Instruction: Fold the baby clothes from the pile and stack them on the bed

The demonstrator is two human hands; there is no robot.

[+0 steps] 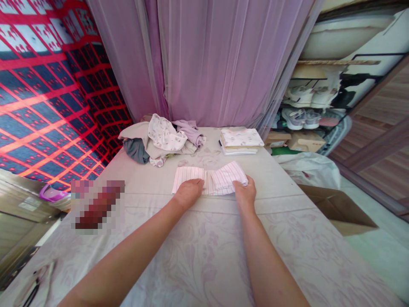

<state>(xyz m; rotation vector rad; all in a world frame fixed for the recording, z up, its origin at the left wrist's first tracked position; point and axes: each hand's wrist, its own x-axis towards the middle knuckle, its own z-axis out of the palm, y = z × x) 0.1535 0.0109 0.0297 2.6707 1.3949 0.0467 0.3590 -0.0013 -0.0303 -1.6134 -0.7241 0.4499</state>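
Note:
A small pink-and-white striped garment (209,178) lies partly folded on the table's pale floral cloth (204,256). My left hand (188,192) presses down on its near left edge, fingers together. My right hand (244,191) grips the right end, which is lifted and folded over toward the middle. Beyond it, a heap of unfolded clothes (162,140) sits at the back left, and a neat stack of folded pale clothes (240,141) sits at the back right.
A mauve curtain (217,59) hangs behind the table. An open cardboard box (338,209) stands on the floor at the right, with a shoe rack (306,111) further back. A blurred patch (96,204) lies on the table's left side.

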